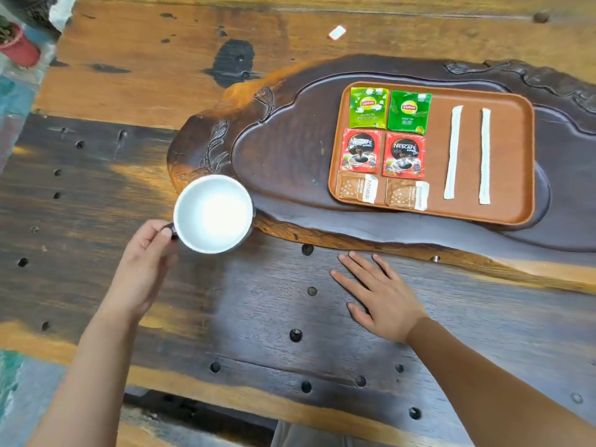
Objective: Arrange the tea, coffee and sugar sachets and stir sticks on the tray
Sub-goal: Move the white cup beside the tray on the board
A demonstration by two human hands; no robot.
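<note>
A brown tray (509,150) lies on a dark carved tea board (283,150). On its left side sit two green tea sachets (368,108) (409,112), below them two red coffee sachets (359,150) (403,155), then two brown sugar sachets (356,189) (407,195). Two white wrapped stir sticks (453,153) (485,156) lie parallel on the right half. My left hand (142,269) grips the handle of an empty white cup (213,214) at the board's left edge. Flat on the table below the tray rests my right hand (377,295), fingers spread, holding nothing.
The wooden table (129,156) is dark and worn, with several round holes. A small white packet (337,32) lies far back. A red plant pot (17,46) stands at the upper left corner beyond the table edge.
</note>
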